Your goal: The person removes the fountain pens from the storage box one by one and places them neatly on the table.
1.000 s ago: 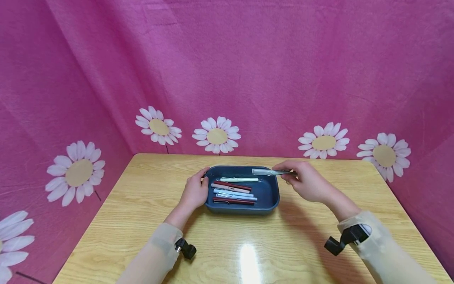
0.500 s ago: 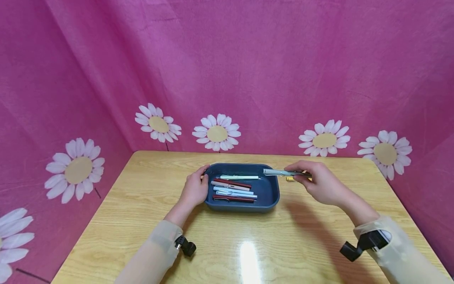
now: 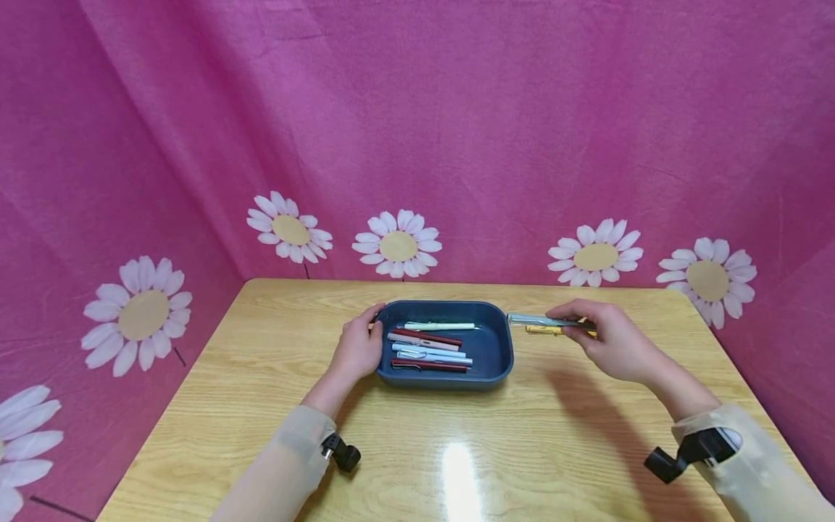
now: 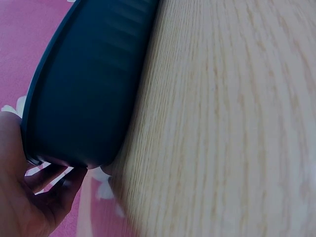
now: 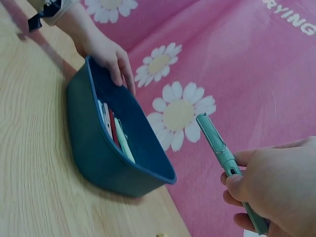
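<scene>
In the head view, a dark blue tray-like bin (image 3: 443,383) stands mid-table with several clipped pens inside. Among them lie a pale mint pen (image 3: 440,326), a pink pen (image 3: 422,342) and a dark red pen (image 3: 428,366). My left hand (image 3: 356,349) grips the bin's left end, thumb over the rim, fingers outside, as the left wrist view (image 4: 29,197) shows. Right of the bin, my right hand (image 3: 616,341) pinches a grey-green pen (image 5: 216,140), its capped end pointing toward the bin. Below that hand a yellow pen (image 3: 543,330) shows, partly hidden by the fingers.
The bin rests on a light wooden table (image 3: 404,442), which carries a bright glare spot near its front. Pink cloth (image 3: 457,145) with white daisies hangs behind and along both sides of the table.
My right hand has moved right with the grey-green pen, from over the bin's right end to beside it. The yellow pen has come into view below it. My left hand has stayed on the bin.
</scene>
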